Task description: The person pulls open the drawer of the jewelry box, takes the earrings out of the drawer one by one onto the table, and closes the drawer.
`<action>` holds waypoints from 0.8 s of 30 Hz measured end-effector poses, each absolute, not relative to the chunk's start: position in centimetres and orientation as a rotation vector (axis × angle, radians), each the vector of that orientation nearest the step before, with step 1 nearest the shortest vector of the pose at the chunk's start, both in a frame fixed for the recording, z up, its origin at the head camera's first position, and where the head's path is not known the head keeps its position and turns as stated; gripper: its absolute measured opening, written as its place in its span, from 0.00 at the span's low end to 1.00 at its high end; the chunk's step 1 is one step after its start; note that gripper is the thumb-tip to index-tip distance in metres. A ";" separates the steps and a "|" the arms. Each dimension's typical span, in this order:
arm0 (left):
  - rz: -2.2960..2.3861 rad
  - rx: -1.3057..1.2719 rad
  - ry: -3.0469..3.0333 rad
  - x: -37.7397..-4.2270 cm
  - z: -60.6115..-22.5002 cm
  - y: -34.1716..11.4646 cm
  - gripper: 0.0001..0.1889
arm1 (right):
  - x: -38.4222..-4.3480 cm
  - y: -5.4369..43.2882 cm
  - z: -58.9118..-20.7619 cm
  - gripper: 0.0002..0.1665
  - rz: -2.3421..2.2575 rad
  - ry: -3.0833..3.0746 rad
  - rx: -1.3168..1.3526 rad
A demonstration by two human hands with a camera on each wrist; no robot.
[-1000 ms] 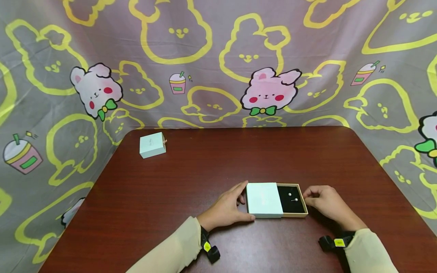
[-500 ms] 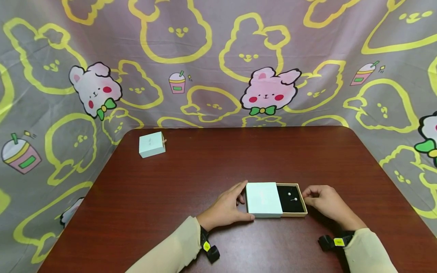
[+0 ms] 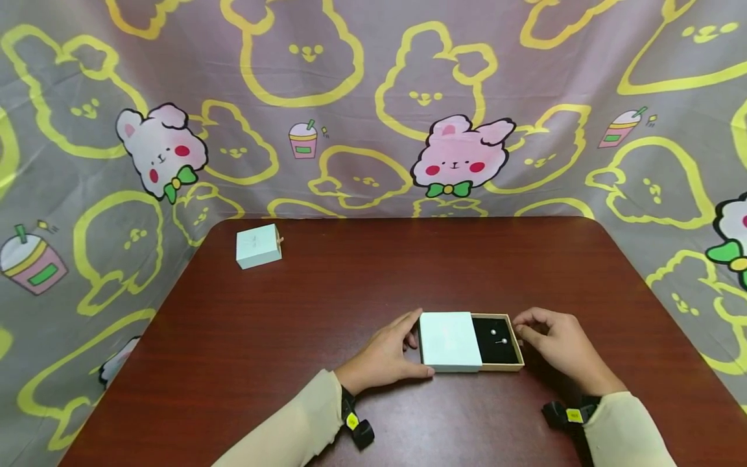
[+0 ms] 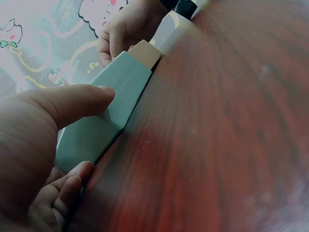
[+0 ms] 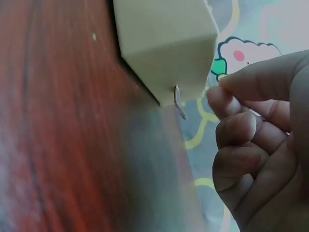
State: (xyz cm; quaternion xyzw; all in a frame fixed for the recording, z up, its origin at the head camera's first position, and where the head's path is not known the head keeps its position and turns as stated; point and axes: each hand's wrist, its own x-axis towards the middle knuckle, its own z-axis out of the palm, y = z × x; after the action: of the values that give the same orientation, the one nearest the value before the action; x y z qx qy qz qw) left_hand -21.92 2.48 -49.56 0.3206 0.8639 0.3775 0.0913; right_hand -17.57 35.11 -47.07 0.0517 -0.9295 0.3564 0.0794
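Note:
A pale mint jewelry box (image 3: 450, 342) lies on the table in the head view, its tray (image 3: 493, 355) slid part way out to the right. On the tray's black lining sit two pearl stud earrings (image 3: 493, 332). My left hand (image 3: 386, 357) grips the sleeve's left end, thumb along the near side and fingers at the far corner. Beside the tray's right end is my right hand (image 3: 563, 347), fingers loosely curled and holding nothing. In the right wrist view a small ribbon tab (image 5: 178, 102) sticks out from the tray's end, apart from the fingertips (image 5: 223, 99).
A second mint box (image 3: 259, 246) with a small tab stands at the table's back left. The brown table (image 3: 350, 272) is bounded by a patterned cloth (image 3: 362, 84) at the back and both sides.
My right hand has let go of the tray's ribbon tab and shifted slightly up and away. The left hand and the half-open box stay in place.

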 end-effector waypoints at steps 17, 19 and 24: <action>1.116 0.953 2.573 -21.8 -49.4 2.4 0.57 | -17.3 34.3 -47.4 0.11 0.999 -2.769 0.397; 1.113 0.949 2.573 -21.7 -49.4 2.4 0.57 | -17.3 34.3 -47.4 0.09 1.021 -2.794 0.382; 1.110 0.943 2.570 -21.8 -49.4 2.4 0.58 | -17.5 34.3 -47.6 0.09 0.998 -2.818 0.372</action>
State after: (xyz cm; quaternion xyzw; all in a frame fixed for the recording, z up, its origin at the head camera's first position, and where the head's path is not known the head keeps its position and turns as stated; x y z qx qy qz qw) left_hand -21.76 2.36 -49.44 0.3178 0.8661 0.3741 0.0939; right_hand -17.45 34.27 -47.56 0.1231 -0.9335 0.3306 0.0643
